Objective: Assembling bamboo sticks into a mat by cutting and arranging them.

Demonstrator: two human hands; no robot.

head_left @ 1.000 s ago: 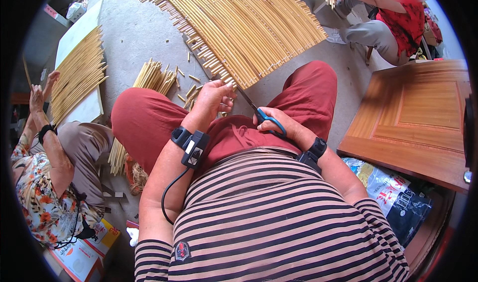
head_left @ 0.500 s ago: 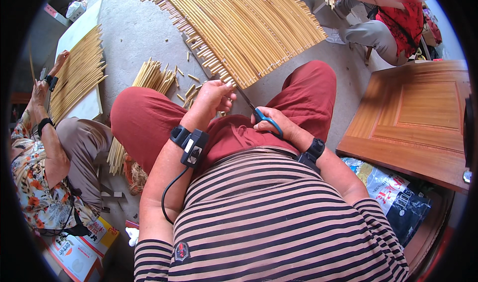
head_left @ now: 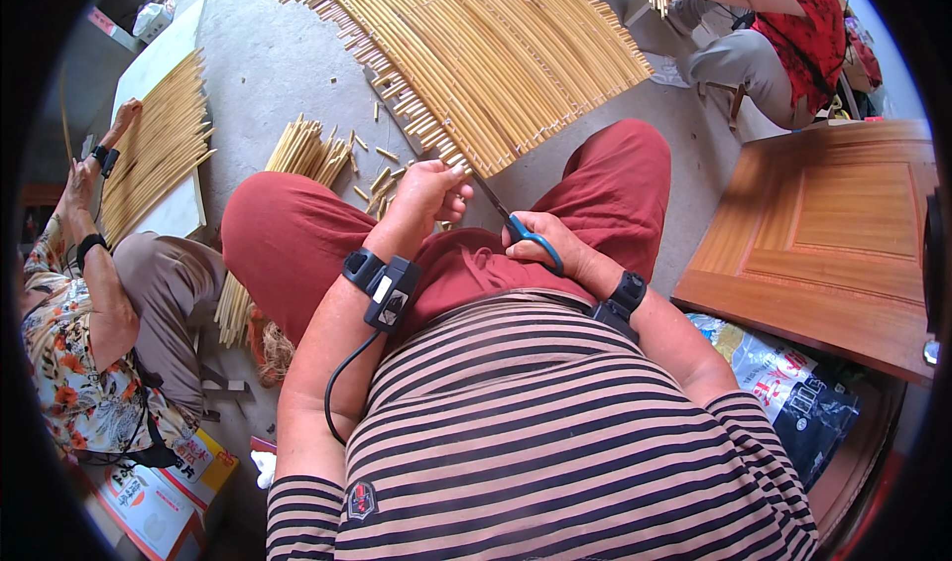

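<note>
Trimming of reed ends, to judge by the scissors [head_left: 516, 222]: right hand [head_left: 555, 249] closed through the blue handles just right of the lap's middle, blades angled up and left toward the near edge of the reed mat [head_left: 496, 56]. Left hand [head_left: 428, 189] just left of the blades, fingers curled and pinching stalk tips at that mat edge. Next move probably calling for a steady pinch and a square cut; beyond, cut stubs [head_left: 382, 169] and a loose bundle [head_left: 302, 155] left of the mat.
</note>
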